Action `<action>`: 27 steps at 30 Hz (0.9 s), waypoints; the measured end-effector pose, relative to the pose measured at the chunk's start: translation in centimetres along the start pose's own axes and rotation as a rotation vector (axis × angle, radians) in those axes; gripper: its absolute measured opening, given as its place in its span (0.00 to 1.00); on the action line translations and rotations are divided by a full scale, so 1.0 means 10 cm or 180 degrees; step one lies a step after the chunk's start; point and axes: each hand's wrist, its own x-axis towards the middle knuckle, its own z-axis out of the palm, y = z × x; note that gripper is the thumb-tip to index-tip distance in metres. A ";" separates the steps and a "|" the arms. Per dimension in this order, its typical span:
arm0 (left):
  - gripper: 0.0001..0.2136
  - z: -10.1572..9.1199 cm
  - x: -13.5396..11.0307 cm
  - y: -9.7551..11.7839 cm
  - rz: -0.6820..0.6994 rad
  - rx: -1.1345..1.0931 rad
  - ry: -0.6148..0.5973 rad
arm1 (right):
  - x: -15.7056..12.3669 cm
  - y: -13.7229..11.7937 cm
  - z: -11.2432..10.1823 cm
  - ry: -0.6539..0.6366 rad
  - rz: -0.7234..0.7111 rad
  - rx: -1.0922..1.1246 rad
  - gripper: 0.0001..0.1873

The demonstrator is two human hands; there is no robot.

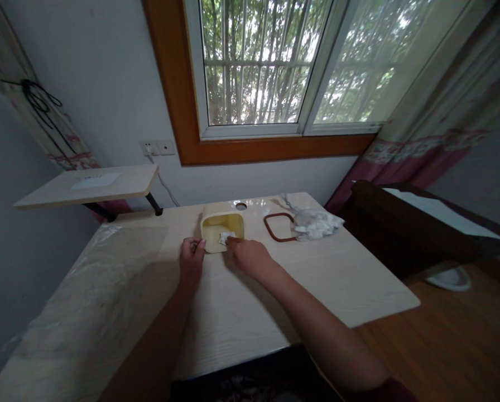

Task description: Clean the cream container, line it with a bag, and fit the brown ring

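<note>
A pale yellow plastic box [211, 223] with rounded corners stands on the table, its open side facing me. My left hand [191, 261] is closed on its near left edge, thumb by the rim. With fingers reaching inside the box, my right hand [252, 258] presses a small crumpled white wipe [224, 238] against the inner surface. Part of the box's right side is hidden behind that hand. To the right lies a brown rounded-square frame [267, 225], partly under a clear plastic bag [319, 223] of white, crumpled pieces.
The pale wooden table [317, 285] carries a clear plastic sheet [107, 285] on its left part. A raised shelf [95, 183] holds a paper at the back left. Beyond the right edge is a dark piece of furniture [404, 229]. A cable hole [241, 206] sits near the back edge.
</note>
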 end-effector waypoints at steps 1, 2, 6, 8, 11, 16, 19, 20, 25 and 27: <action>0.14 0.00 0.00 0.00 -0.0050 -0.0029 -0.0028 | 0.00 0.03 0.03 0.0031 0.0032 -0.0018 0.25; 0.14 0.00 -0.01 0.01 -0.0107 -0.0070 -0.0068 | -0.01 0.05 0.05 0.0071 0.0052 -0.0026 0.25; 0.13 0.00 -0.03 0.02 -0.0190 -0.0185 -0.0196 | -0.02 0.05 0.12 0.0273 0.0085 -0.0035 0.21; 0.13 0.00 -0.03 0.03 -0.0160 -0.0171 -0.0218 | -0.03 0.02 0.12 0.0298 0.0101 -0.0078 0.19; 0.13 -0.01 -0.03 0.04 -0.0129 -0.0091 -0.0246 | -0.04 -0.02 0.12 0.0297 0.0111 -0.0167 0.19; 0.14 -0.01 -0.05 0.06 -0.0171 -0.0109 -0.0275 | -0.06 -0.05 0.10 0.0382 0.0061 -0.0234 0.17; 0.14 0.00 -0.05 0.06 -0.0180 -0.0154 -0.0265 | -0.07 -0.05 0.09 0.0428 0.0036 -0.0222 0.17; 0.13 0.00 -0.06 0.07 -0.0172 -0.0174 -0.0260 | -0.07 -0.05 0.09 0.0435 0.0028 -0.0214 0.17; 0.14 0.03 -0.06 0.09 -0.0195 -0.0189 -0.0226 | -0.06 -0.04 0.07 0.0506 0.0021 -0.0168 0.19; 0.14 0.04 -0.07 0.10 -0.0215 -0.0182 -0.0229 | -0.06 -0.05 0.06 0.0533 0.0012 -0.0161 0.19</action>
